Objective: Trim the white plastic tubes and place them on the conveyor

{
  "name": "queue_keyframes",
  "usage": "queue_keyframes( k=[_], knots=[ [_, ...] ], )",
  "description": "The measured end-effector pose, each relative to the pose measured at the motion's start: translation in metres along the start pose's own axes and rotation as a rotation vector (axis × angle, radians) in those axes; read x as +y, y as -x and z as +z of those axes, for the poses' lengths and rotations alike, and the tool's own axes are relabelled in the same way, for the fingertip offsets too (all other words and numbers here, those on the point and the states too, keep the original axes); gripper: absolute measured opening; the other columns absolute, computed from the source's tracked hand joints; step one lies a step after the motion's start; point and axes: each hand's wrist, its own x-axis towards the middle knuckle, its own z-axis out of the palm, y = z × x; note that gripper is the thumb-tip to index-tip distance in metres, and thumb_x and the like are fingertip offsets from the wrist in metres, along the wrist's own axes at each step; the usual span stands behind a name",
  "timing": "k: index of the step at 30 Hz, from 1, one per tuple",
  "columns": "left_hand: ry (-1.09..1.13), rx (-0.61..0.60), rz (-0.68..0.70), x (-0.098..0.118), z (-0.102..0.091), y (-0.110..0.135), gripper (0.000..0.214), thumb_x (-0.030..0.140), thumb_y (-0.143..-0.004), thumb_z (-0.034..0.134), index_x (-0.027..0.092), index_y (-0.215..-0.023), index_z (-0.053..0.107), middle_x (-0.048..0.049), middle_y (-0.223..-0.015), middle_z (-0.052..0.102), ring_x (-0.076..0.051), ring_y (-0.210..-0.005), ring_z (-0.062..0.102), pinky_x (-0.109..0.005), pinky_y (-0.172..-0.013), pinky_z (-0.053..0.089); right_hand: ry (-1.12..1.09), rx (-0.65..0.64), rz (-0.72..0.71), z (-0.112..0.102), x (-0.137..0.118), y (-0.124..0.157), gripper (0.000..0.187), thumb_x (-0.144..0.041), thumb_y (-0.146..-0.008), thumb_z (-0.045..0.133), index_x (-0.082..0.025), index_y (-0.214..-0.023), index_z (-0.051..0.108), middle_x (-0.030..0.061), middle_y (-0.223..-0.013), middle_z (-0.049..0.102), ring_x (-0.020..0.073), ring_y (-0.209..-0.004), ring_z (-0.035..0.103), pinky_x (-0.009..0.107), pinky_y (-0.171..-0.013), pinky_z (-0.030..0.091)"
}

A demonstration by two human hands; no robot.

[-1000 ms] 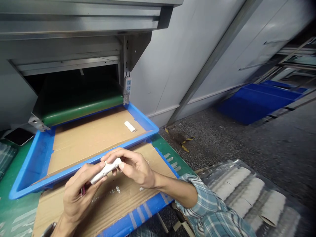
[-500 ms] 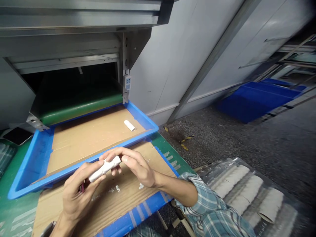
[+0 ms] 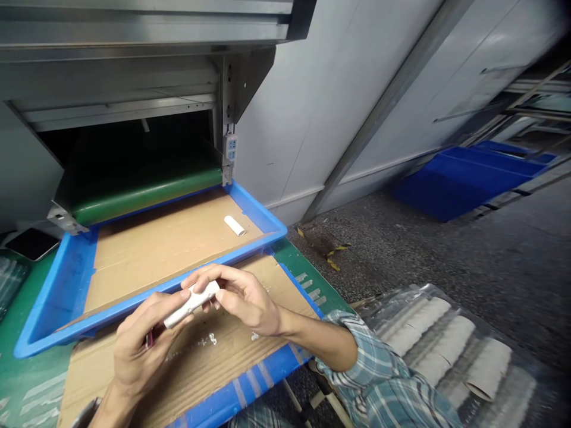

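Observation:
A small white tube-shaped piece [image 3: 191,304] is held between both my hands above a cardboard sheet [image 3: 250,374]. My left hand [image 3: 145,342] grips its near-left end, with a bit of something pink or red showing in the palm. The fingers of my right hand [image 3: 245,300] curl over the far end, thumb pressed near its tip. Small dark marks show along the piece's side. A similar white tube [image 3: 234,226] lies by itself in the cardboard-lined blue tray [image 3: 263,235] beyond my hands.
A green conveyor belt [image 3: 147,193] comes out of a metal machine opening over the tray. A phone-like dark slab [image 3: 32,244] lies at the left. Plastic-wrapped white rolls [image 3: 446,348] are at the lower right. A blue bin [image 3: 450,181] stands on the floor farther off.
My right thumb has shifted onto the end of the white piece, and the right fingers have bent slightly more. The piece stays in nearly the same place.

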Motion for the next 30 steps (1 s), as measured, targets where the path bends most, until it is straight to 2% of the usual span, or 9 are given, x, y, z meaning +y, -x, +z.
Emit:
queue_keyframes(
  k=[5,8,14,18,21,25,30],
  knots=[
    [-0.028,0.019,-0.014,-0.0056,-0.0011,0.0026,0.043,0.014,-0.094,0.079,0.024,-0.135,0.073,-0.0033,-0.101,0.079,-0.013,-0.08,0.07,-0.021,-0.064,0.053,0.035,-0.019,-0.02,-0.0011,0.0002,-0.0005,0.027,-0.021,-0.097,0.056,-0.018,-0.119,0.072,0.0099,-0.12,0.076,0.0126,-0.079,0.066,0.028,-0.074,0.053],
    [-0.026,0.027,-0.031,-0.0053,-0.0006,0.0026,0.043,0.014,-0.094,0.079,0.025,-0.134,0.073,-0.0038,-0.105,0.08,-0.013,-0.082,0.07,-0.021,-0.066,0.054,0.031,-0.032,-0.039,-0.0014,0.0006,0.0005,0.027,-0.026,-0.102,0.057,-0.018,-0.124,0.071,0.011,-0.127,0.074,0.012,-0.082,0.067,0.028,-0.078,0.054],
    [-0.004,0.009,-0.001,-0.0043,-0.0007,0.0017,0.045,0.012,-0.094,0.078,0.025,-0.137,0.072,-0.0031,-0.103,0.08,-0.012,-0.079,0.07,-0.021,-0.068,0.055,0.013,-0.021,-0.043,-0.0004,0.0009,0.0003,0.027,-0.036,-0.102,0.064,-0.016,-0.118,0.071,0.0143,-0.13,0.073,0.0136,-0.086,0.067,0.029,-0.08,0.058],
    [0.01,0.005,-0.025,-0.0055,-0.0018,0.0037,0.044,0.013,-0.094,0.079,0.025,-0.136,0.073,-0.0041,-0.104,0.08,-0.013,-0.08,0.07,-0.022,-0.068,0.055,0.061,-0.006,-0.061,0.0005,0.0008,-0.0003,0.021,-0.024,-0.1,0.058,-0.017,-0.114,0.071,0.0124,-0.125,0.075,0.0129,-0.08,0.067,0.031,-0.079,0.06],
    [0.003,0.02,-0.05,-0.0054,-0.0017,0.0045,0.044,0.014,-0.093,0.08,0.026,-0.135,0.073,-0.0042,-0.104,0.08,-0.013,-0.08,0.069,-0.022,-0.067,0.055,0.097,-0.021,-0.069,0.0002,-0.0012,-0.0003,0.026,-0.02,-0.098,0.053,-0.018,-0.117,0.071,0.0113,-0.123,0.076,0.0122,-0.076,0.066,0.032,-0.079,0.061],
    [0.003,0.028,-0.054,-0.0036,-0.0005,0.003,0.042,0.015,-0.094,0.079,0.027,-0.134,0.074,-0.003,-0.102,0.08,-0.013,-0.08,0.07,-0.022,-0.068,0.055,0.095,-0.037,-0.055,-0.0013,-0.0024,0.0003,0.027,-0.027,-0.103,0.057,-0.017,-0.124,0.07,0.0121,-0.125,0.075,0.0128,-0.082,0.068,0.03,-0.081,0.059],
    [0.0,0.02,-0.014,-0.0029,-0.0005,0.0019,0.044,0.014,-0.095,0.078,0.026,-0.136,0.072,-0.0029,-0.099,0.079,-0.013,-0.077,0.069,-0.022,-0.064,0.054,0.029,-0.02,-0.028,-0.0019,0.0028,0.002,0.03,-0.039,-0.104,0.064,-0.016,-0.122,0.071,0.0147,-0.134,0.072,0.0136,-0.086,0.069,0.03,-0.082,0.059]
  ],
)
